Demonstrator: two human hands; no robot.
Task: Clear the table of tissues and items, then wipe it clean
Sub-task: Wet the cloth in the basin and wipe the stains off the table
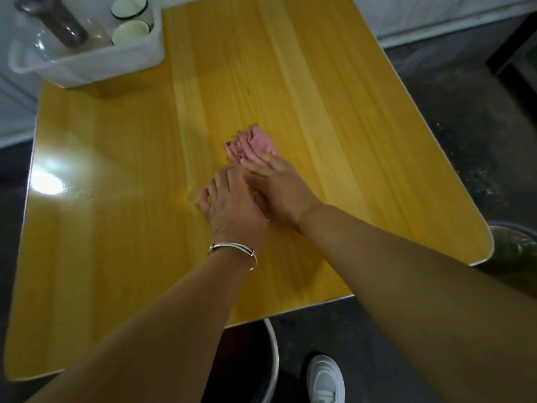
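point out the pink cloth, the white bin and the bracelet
cloth [252, 145], head view, its bunched pink middle
bin [87, 69], head view, its near white wall
bracelet [232, 246], head view, the silver band over the wrist

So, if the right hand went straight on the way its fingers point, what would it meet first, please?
The pink cloth under the right hand; past that, bare table, then probably the white tub, though the wide lens leaves that unsure.

Pink cloth [250, 145] half under right hand [279, 193]; bin [87, 65] cropped top-left, contents blurred.
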